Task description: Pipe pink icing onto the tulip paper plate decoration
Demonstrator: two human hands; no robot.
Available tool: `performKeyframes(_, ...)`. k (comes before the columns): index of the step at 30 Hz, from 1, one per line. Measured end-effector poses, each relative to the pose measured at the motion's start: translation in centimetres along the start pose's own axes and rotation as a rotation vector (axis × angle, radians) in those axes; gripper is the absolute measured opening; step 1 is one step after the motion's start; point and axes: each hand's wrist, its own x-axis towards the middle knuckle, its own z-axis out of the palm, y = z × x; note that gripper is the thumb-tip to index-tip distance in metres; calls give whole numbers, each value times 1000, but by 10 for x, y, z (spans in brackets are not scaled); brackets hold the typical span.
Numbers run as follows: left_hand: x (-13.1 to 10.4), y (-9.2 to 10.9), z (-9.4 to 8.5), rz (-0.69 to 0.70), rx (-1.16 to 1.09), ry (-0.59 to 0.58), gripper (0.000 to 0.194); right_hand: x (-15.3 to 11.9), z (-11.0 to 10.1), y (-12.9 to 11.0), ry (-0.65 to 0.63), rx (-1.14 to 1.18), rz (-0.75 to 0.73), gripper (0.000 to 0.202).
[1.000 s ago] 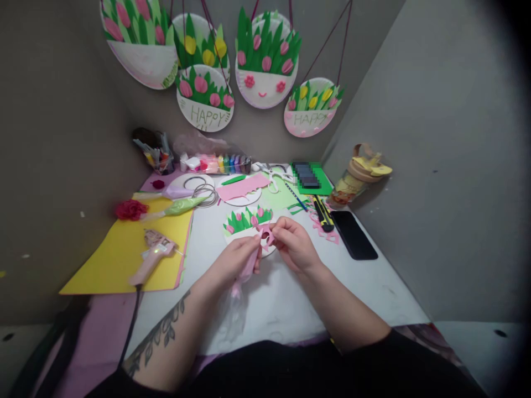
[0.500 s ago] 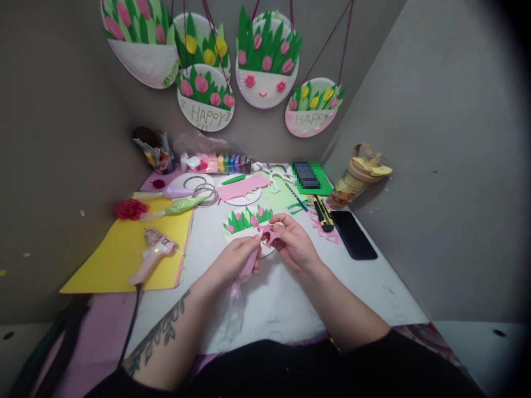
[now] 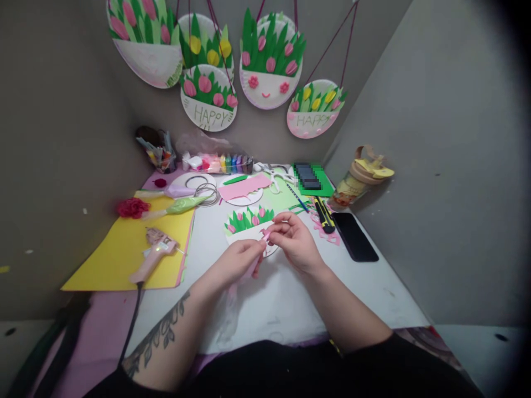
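Observation:
My left hand point(image 3: 244, 257) is closed around a pink piping bag point(image 3: 248, 272), whose clear tail hangs toward me. Fingers of my right hand point(image 3: 292, 240) pinch a small pink cut-out piece point(image 3: 265, 234), touching or very near the bag's tip. Both hands meet over the lower right of a white paper plate point(image 3: 238, 236) decorated with green leaves and pink tulips point(image 3: 254, 220). My fingers partly hide the pink piece and the plate.
On the left, a pink glue gun point(image 3: 155, 254) lies on yellow sheets point(image 3: 108, 257). At right are a black phone point(image 3: 355, 236), a yellow-black cutter point(image 3: 324, 215) and a cup point(image 3: 352, 179). Scissors point(image 3: 277, 177) lie behind; decorated plates point(image 3: 271, 88) hang on the wall.
The pink piece has turned and is now more hidden between my fingers. My hands stay close together over the plate. The whole view has shifted slightly.

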Motion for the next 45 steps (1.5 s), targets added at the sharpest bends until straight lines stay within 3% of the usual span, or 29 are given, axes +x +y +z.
performKeyframes(8,-7,-5,-10,73,480,121,49,-7,-7,-9,-152,-247,-109,30)
performKeyframes(12,-7,-8,-11,119,617,180,50,-9,-9,-8,-177,-400,-179,25)
performKeyframes(23,-7,-10,-13,122,658,207,45,-10,-15,-8,-230,-806,-305,14)
performKeyframes(32,0,-19,-19,98,808,136,34,-9,-21,5,-149,-949,-380,17)
performKeyframes(45,0,-18,-18,131,816,169,18,-10,-24,8,-95,-1006,-362,19)
